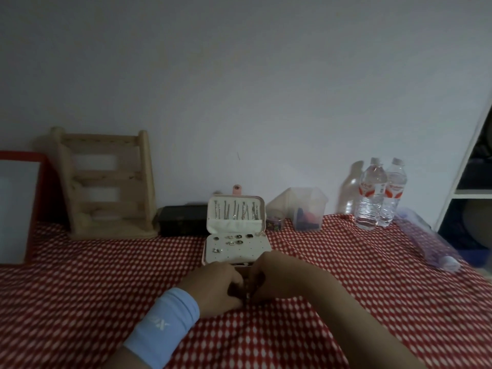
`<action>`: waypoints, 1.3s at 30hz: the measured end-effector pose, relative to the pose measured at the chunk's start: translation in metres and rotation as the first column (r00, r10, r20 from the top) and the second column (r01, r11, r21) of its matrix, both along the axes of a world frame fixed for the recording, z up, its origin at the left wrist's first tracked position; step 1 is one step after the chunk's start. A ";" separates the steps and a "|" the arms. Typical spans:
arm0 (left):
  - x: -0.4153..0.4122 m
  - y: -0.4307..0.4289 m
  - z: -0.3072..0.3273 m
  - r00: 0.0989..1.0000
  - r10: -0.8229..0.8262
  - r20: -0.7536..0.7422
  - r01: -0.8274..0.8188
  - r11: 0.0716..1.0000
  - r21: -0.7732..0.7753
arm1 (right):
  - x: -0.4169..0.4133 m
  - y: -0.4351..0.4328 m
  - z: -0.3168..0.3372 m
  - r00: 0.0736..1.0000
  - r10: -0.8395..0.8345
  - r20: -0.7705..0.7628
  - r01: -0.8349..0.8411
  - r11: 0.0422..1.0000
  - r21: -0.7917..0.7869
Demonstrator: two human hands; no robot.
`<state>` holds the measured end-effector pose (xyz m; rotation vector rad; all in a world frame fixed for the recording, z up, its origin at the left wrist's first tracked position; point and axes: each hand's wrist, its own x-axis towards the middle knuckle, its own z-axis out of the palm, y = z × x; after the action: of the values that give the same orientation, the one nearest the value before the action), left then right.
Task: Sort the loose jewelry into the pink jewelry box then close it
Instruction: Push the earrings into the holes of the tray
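The pink jewelry box (259, 251) stands open in the middle of the table, its lid upright against the wall with several necklaces hanging inside. Several earrings sit on its cream insert. My left hand (218, 286) and my right hand (271, 278) meet just in front of the box, fingers curled around a small dark piece of jewelry (247, 295) between them. The hands hide the box's front edge and most of the piece. A light blue wristband is on my left wrist.
A red-and-white patterned cloth (346, 275) covers the table. A wooden rack (106, 182) and a dark box (182, 219) stand at the back left. A clear container (308, 209), two water bottles (378, 193) and a purple bag (431, 243) are on the right.
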<state>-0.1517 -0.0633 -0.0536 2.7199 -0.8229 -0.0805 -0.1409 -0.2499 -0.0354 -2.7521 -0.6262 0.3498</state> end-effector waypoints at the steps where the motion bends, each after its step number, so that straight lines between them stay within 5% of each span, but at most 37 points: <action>1: -0.001 0.001 -0.001 1.000 0.008 0.001 -0.008 1.000 -0.014 | 0.000 0.001 0.000 1.000 -0.004 0.001 0.004 1.000 -0.008; 10: -0.002 0.004 -0.007 0.996 0.083 0.019 -0.080 0.987 -0.137 | 0.001 0.004 -0.003 0.999 -0.006 0.048 0.006 1.000 -0.001; 22: 0.007 0.015 -0.001 0.982 0.081 -0.173 -0.176 0.737 -0.653 | 0.009 -0.003 0.005 0.998 -0.060 0.038 0.035 0.886 0.463; 29: 0.022 0.018 0.001 0.985 0.138 -0.105 -0.172 0.711 -0.682 | 0.017 -0.001 0.010 0.992 -0.060 -0.107 0.115 0.750 0.651; 39: 0.057 0.007 0.031 0.977 0.211 0.008 -0.145 0.697 -0.703 | 0.043 -0.004 0.034 0.995 -0.099 0.009 0.057 0.642 0.764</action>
<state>-0.0942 -0.0567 -0.0231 2.0534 -0.4603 0.3361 -0.0983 -0.2542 -0.0017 -1.9448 -0.5015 -0.0278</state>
